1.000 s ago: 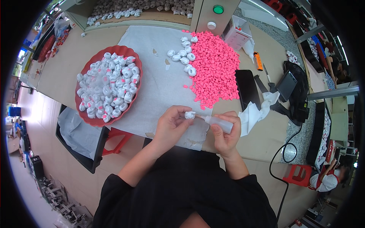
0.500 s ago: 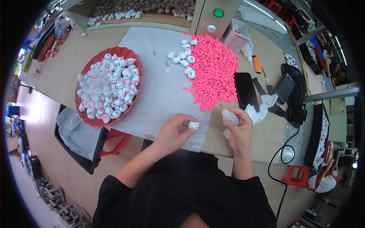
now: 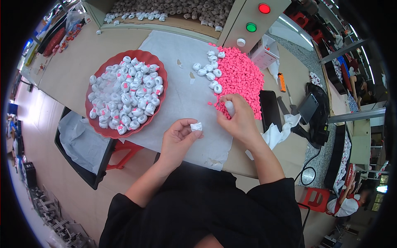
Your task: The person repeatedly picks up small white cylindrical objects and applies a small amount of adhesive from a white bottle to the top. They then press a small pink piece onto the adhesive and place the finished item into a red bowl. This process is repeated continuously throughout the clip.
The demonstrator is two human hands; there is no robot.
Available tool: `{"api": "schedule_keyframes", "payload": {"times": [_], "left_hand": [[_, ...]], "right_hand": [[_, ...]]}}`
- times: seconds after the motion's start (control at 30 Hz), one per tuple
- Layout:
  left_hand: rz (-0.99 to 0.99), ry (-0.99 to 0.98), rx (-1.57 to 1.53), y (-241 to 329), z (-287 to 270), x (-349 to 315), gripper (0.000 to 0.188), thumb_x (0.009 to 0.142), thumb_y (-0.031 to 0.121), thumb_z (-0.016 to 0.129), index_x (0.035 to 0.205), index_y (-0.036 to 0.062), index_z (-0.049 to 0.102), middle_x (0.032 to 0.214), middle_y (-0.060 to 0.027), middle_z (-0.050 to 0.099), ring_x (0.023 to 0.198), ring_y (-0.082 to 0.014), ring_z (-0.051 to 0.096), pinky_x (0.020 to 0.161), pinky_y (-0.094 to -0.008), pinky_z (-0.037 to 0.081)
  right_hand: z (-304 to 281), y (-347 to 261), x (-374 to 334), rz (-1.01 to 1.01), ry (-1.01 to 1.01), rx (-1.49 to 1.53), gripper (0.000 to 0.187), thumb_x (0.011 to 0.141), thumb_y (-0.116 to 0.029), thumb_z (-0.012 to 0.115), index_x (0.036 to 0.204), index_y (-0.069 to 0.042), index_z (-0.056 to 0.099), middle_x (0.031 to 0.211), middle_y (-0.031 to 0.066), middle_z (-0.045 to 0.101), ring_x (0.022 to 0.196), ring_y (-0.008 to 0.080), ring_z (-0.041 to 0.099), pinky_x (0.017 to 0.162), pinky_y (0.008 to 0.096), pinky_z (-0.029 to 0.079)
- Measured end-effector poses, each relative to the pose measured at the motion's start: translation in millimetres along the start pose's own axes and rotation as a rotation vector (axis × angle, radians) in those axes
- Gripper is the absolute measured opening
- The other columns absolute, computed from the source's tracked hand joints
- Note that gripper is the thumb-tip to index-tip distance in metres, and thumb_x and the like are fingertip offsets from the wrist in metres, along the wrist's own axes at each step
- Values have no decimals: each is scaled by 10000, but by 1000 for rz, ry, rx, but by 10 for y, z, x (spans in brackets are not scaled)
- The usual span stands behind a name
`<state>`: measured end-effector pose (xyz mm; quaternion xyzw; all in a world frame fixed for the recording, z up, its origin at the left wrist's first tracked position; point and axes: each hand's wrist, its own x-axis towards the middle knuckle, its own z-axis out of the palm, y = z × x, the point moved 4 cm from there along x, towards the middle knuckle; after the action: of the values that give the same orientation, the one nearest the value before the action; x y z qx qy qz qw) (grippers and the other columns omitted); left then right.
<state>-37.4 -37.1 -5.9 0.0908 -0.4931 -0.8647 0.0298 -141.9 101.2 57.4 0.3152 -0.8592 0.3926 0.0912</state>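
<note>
My left hand (image 3: 177, 139) pinches a small white rounded piece (image 3: 196, 127) between thumb and fingers, over the white sheet (image 3: 175, 93). My right hand (image 3: 243, 120) is closed around a small whitish squeeze bottle (image 3: 230, 108), at the near left edge of a heap of little pink pieces (image 3: 244, 76). Its tip is hidden by the hand. Several white rounded pieces (image 3: 210, 76) lie against the heap's left side. A red scalloped bowl (image 3: 164, 89) on the left is full of similar white pieces, some showing pink parts.
A black phone (image 3: 269, 108), crumpled white tissue (image 3: 278, 134), an orange tube-shaped item (image 3: 282, 82) and a white box (image 3: 264, 53) stand or lie at right. At the back, a cabinet (image 3: 244, 22) carries a red and a green light. A black tray (image 3: 99, 167) sits lower left.
My right hand has moved left and away from me with the bottle, to the pink heap's near edge. My left hand, still pinching the white piece, has shifted slightly left. The view has shifted too.
</note>
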Motion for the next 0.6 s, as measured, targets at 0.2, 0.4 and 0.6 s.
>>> {"api": "schedule_keyframes", "payload": {"times": [0.2, 0.4, 0.6], "left_hand": [[8, -29, -26, -10, -30, -14, 262, 815, -25, 570, 1063, -16, 489, 945, -67, 580, 862, -107, 560, 762, -240, 471], [11, -28, 1, 13, -20, -6, 254, 812, -6, 590, 1046, -6, 492, 924, -59, 574, 841, -111, 559, 718, -242, 465], [12, -56, 25, 1, 10, 1, 264, 814, -2, 590, 1059, -10, 492, 952, -57, 568, 856, -105, 549, 724, -239, 462]], "right_hand": [[259, 30, 93, -40, -140, -339, 135, 629, -85, 651, 764, -95, 651, 703, 59, 563, 718, 245, 559, 624, 373, 383], [335, 46, 107, -66, -172, -335, 151, 623, -66, 644, 771, -98, 647, 697, 70, 552, 735, 244, 552, 653, 377, 379], [56, 58, -55, 213, -105, 205, 106, 708, -58, 662, 811, -60, 637, 766, 66, 613, 727, 188, 595, 670, 299, 440]]}}
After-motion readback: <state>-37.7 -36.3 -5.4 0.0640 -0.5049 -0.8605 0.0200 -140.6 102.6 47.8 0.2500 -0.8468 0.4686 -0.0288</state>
